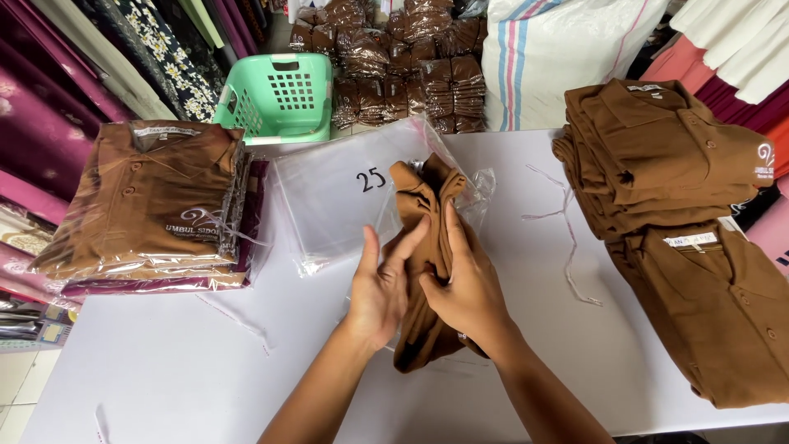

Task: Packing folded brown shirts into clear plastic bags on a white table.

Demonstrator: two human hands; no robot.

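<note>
Both hands are gripping a folded brown shirt [427, 271] mid-table [164, 370], collar end entering a clear plastic bag [345, 197]. Left hand [380, 288] is cupping its side; right hand [468, 288] is pinching its fold. Fabric looks soft, light, floppy; bag probably slippery. Best held by both long edges.

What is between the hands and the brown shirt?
Nothing visible. The left hand and right hand both grip the folded brown shirt directly. Its top end already sits inside the clear plastic bag on the white table.
</note>
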